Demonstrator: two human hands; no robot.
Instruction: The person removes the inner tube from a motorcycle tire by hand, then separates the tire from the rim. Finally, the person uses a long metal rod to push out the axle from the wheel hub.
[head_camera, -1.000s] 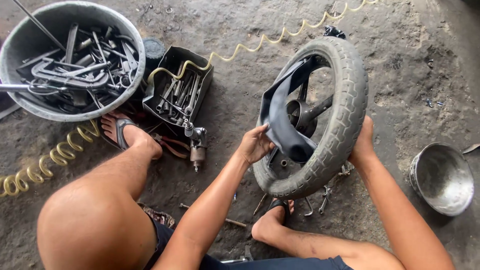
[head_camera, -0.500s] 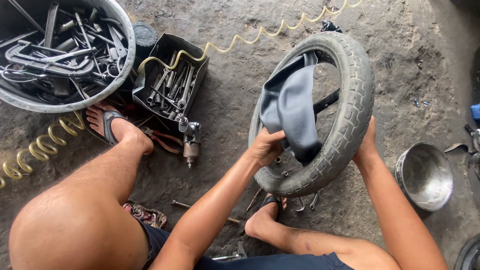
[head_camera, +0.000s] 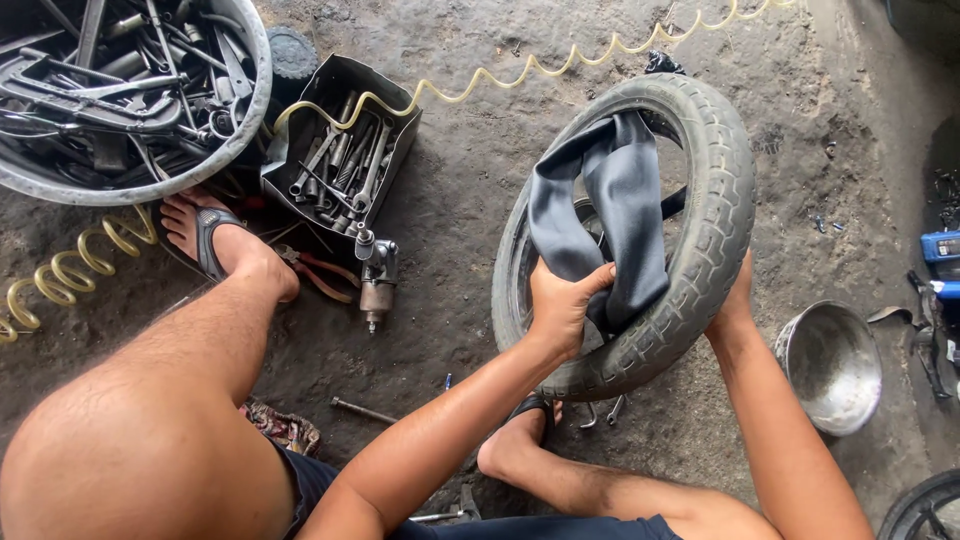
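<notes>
Inner tube (head_camera: 610, 215) pulled further out; tyre (head_camera: 700, 230) upright.

Head view, single camera: worn on the person's head, facing steeply down, close above both hands; grey concrete floor (head_camera: 450, 230) fills the frame beyond the fingers. No second view shares it.

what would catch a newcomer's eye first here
First, the upright tyre at centre right, with a limp grey inner tube hanging out of it, gripped by the left hand while the right hand steadies the tread. Next, the big tool-filled basin at top left, beside a black tray of wrenches.
</notes>
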